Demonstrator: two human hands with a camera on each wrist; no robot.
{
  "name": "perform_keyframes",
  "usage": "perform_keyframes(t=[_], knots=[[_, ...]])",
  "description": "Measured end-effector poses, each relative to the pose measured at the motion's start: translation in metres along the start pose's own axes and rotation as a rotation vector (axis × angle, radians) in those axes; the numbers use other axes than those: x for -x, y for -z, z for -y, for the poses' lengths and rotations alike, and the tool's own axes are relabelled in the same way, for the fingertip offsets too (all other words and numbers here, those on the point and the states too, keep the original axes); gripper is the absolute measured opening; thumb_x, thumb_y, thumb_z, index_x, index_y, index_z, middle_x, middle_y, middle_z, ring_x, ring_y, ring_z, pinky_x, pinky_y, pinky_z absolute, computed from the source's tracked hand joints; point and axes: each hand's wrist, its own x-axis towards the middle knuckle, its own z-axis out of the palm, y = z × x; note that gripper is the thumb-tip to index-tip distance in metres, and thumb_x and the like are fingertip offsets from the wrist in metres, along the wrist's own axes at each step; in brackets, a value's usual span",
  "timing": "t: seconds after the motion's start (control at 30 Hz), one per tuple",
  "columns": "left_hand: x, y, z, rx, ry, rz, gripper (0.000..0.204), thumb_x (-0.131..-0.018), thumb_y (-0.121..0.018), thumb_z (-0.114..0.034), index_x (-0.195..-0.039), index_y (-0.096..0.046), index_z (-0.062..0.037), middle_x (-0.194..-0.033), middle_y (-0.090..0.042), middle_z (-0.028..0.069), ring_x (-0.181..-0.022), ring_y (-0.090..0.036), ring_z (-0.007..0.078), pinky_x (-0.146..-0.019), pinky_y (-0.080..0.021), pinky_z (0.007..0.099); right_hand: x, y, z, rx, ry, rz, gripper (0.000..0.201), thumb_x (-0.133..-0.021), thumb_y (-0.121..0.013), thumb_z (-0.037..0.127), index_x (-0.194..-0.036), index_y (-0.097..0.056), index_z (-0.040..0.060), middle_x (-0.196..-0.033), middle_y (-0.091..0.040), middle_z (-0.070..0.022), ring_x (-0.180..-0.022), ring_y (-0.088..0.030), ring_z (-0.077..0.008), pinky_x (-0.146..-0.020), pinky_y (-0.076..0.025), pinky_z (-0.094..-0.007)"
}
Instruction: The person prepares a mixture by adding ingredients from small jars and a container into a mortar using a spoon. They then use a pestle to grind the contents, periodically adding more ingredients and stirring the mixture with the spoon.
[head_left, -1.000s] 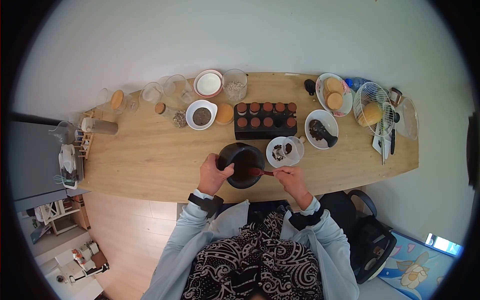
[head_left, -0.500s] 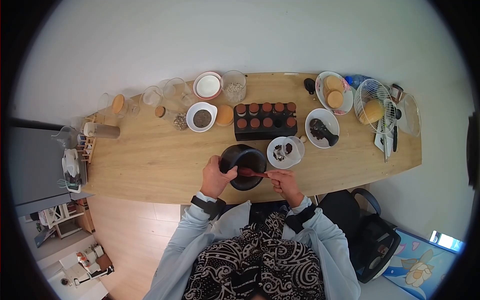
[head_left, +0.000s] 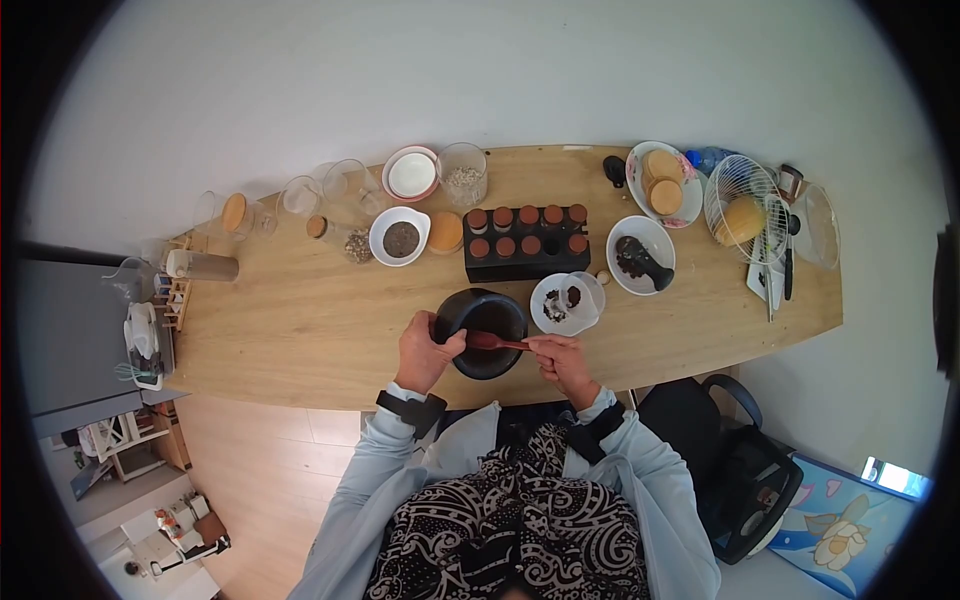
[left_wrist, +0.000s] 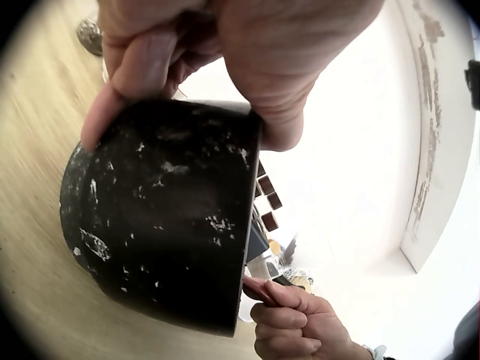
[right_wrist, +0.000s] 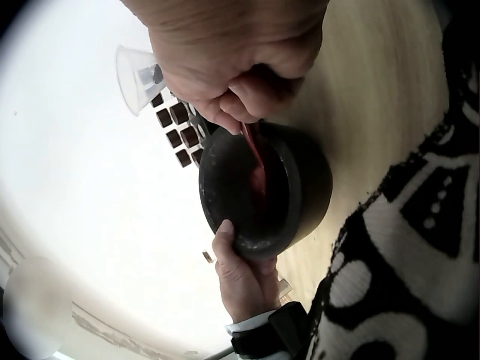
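A black mortar (head_left: 508, 308) stands near the table's front edge. My left hand (head_left: 425, 352) grips its left rim, thumb over the edge on the inside and fingers against the outer wall, which shows whitish scuffs in the left wrist view. My right hand (head_left: 565, 362) holds the handle of a red spoon (head_left: 488, 341) from the right. The spoon's head lies inside the mortar, close to the left thumb, and the right wrist view shows it near the inner wall. What lies at the mortar's bottom is too dark to make out.
Right behind the mortar stands a black rack (head_left: 490, 266) of brown-capped bottles. A white bowl (head_left: 541, 313) with dark bits and a clear cup sits beside it. Farther right, another white bowl (head_left: 627, 226) holds a black pestle (head_left: 655, 270). Glass jars and bowls line the back.
My right hand has moved left, bringing the spoon's head from the mortar's right side across to the left, near my left thumb. The left hand keeps its grip on the rim.
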Motion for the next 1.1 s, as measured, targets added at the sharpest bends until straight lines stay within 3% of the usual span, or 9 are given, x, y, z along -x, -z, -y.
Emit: perform_keyframes(t=[0.37, 0.5, 0.67, 0.77, 0.83, 0.87, 0.93, 1.03, 1.1], knots=[[-0.004, 0.003, 0.006, 0.027, 0.041, 0.012, 0.042, -0.068, -0.08, -0.027, -0.087, -0.057, 0.0037, -0.069, -0.059, 0.0126, -0.061, -0.056, 0.0214, -0.059, -0.047, 0.0327, 0.046, 0.005, 0.028, -0.034, 0.051, -0.053, 0.019, -0.089, -0.063, 0.011, -0.101, -0.066, -0.0045, -0.059, -0.04, 0.0058, -0.044, -0.031, -0.0013, -0.038, -0.021, -0.0186], [-0.005, 0.0, 0.013, 0.014, -0.011, -0.007, 0.037, -0.071, -0.079, -0.022, -0.089, -0.058, 0.0033, -0.065, -0.057, 0.0073, -0.058, -0.052, 0.015, -0.054, -0.045, 0.029, 0.079, 0.01, 0.057, -0.065, 0.168, -0.15, 0.018, -0.089, -0.061, 0.008, -0.1, -0.066, -0.0047, -0.056, -0.038, 0.0058, -0.043, -0.03, -0.0015, -0.036, -0.021, -0.0185], [-0.005, 0.002, 0.01, 0.032, 0.017, 0.005, 0.039, -0.07, -0.079, -0.024, -0.088, -0.057, 0.0035, -0.066, -0.057, 0.0093, -0.059, -0.054, 0.0175, -0.056, -0.046, 0.0304, 0.103, 0.032, 0.086, -0.052, 0.375, -0.306, 0.017, -0.088, -0.061, 0.008, -0.1, -0.066, -0.0041, -0.055, -0.039, 0.0055, -0.042, -0.03, -0.0019, -0.035, -0.021, -0.0187], [-0.005, 0.003, 0.008, 0.033, 0.035, 0.015, 0.041, -0.069, -0.079, -0.026, -0.087, -0.057, 0.0037, -0.068, -0.059, 0.0118, -0.06, -0.057, 0.0205, -0.058, -0.047, 0.0321, 0.106, 0.034, 0.091, 0.114, 0.53, -0.394, 0.017, -0.089, -0.061, 0.007, -0.099, -0.066, -0.0053, -0.055, -0.041, 0.0063, -0.043, -0.034, -0.0023, -0.037, -0.024, -0.0201], [-0.004, 0.004, 0.007, 0.022, 0.032, 0.019, 0.041, -0.069, -0.079, -0.026, -0.087, -0.057, 0.0039, -0.069, -0.059, 0.0119, -0.06, -0.057, 0.0206, -0.058, -0.047, 0.0322, 0.104, 0.031, 0.087, 0.663, 0.762, -0.538, 0.016, -0.086, -0.064, 0.003, -0.099, -0.067, -0.0058, -0.055, -0.045, 0.0029, -0.042, -0.042, -0.0078, -0.038, -0.03, -0.0246], [-0.004, 0.004, 0.006, 0.021, 0.035, 0.022, 0.041, -0.07, -0.079, -0.026, -0.087, -0.057, 0.004, -0.069, -0.06, 0.012, -0.061, -0.057, 0.0206, -0.058, -0.048, 0.0322, 0.102, 0.03, 0.086, 0.662, 0.762, -0.539, 0.016, -0.086, -0.064, 0.003, -0.099, -0.067, -0.0058, -0.055, -0.045, 0.0029, -0.042, -0.042, -0.0078, -0.038, -0.03, -0.0246], [-0.004, 0.004, 0.005, 0.021, 0.037, 0.025, 0.041, -0.07, -0.079, -0.026, -0.087, -0.057, 0.0041, -0.069, -0.06, 0.0121, -0.061, -0.058, 0.0206, -0.058, -0.048, 0.0323, 0.098, 0.028, 0.086, 1.321, 1.276, -0.405, 0.021, -0.081, -0.067, 0.0, -0.101, -0.067, -0.0056, -0.056, -0.049, -0.0032, -0.044, -0.049, -0.0159, -0.042, -0.036, -0.0292], [-0.004, 0.003, 0.005, 0.013, 0.034, 0.02, 0.041, -0.07, -0.079, -0.026, -0.087, -0.057, 0.0042, -0.069, -0.06, 0.0121, -0.061, -0.058, 0.0207, -0.058, -0.048, 0.0324, 0.106, 0.017, 0.084, 1.596, 1.318, -0.393, 0.026, -0.076, -0.068, -0.002, -0.103, -0.067, -0.0033, -0.059, -0.052, -0.008, -0.046, -0.051, -0.0212, -0.042, -0.038, -0.0317], [-0.003, 0.003, 0.007, 0.01, 0.033, 0.015, 0.042, -0.07, -0.079, -0.027, -0.088, -0.057, 0.0043, -0.07, -0.06, 0.0124, -0.061, -0.058, 0.021, -0.058, -0.048, 0.0324, 0.109, 0.016, 0.085, 1.63, 1.323, -0.399, 0.028, -0.076, -0.069, -0.001, -0.104, -0.067, -0.0033, -0.059, -0.052, -0.0069, -0.046, -0.051, -0.0203, -0.042, -0.038, -0.0317]])
